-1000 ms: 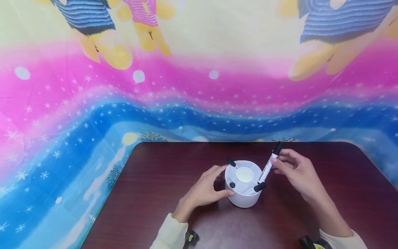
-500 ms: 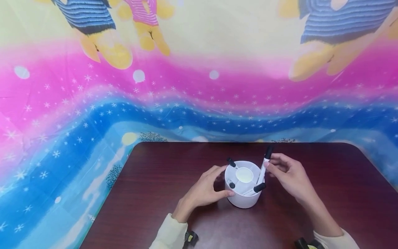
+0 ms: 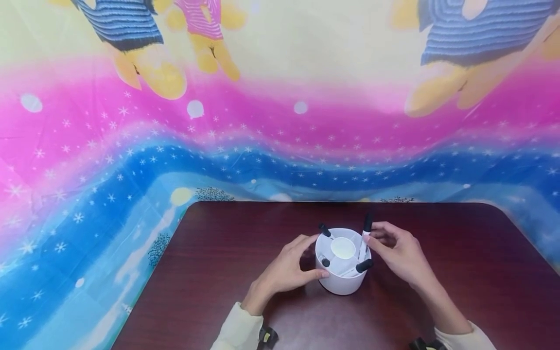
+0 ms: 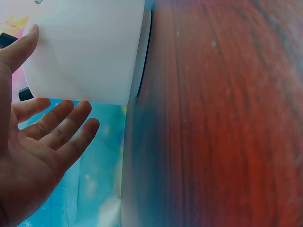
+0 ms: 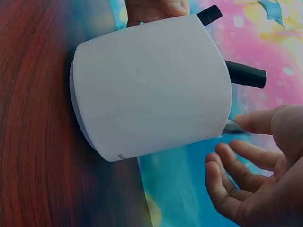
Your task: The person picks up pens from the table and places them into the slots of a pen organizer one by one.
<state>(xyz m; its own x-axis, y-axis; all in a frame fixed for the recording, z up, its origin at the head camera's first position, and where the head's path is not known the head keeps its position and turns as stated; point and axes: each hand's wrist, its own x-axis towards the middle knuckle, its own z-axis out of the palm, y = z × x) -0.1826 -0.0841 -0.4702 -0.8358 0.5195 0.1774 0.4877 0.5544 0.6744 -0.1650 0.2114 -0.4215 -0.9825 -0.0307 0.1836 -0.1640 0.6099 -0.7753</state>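
Note:
A round white pen holder with a raised disc at its centre stands on the table. My left hand holds its left side, thumb on the front wall, fingers at the far side; in the left wrist view the other fingers are extended beside the white wall. Between thumb and fingertips, my right hand pinches a white marker with a black cap. That marker stands nearly upright, its lower end inside the holder's right compartment. Its end is blurred in the right wrist view.
Several black-capped markers lean in the holder, among them a front-right marker, a back-left marker and a front-left marker. The dark red wooden table meets a printed cloth backdrop at its back edge.
My right hand has moved left and slightly down with the marker, which has gone from a rightward lean to nearly upright and sits lower in the holder. My left hand has stayed in place.

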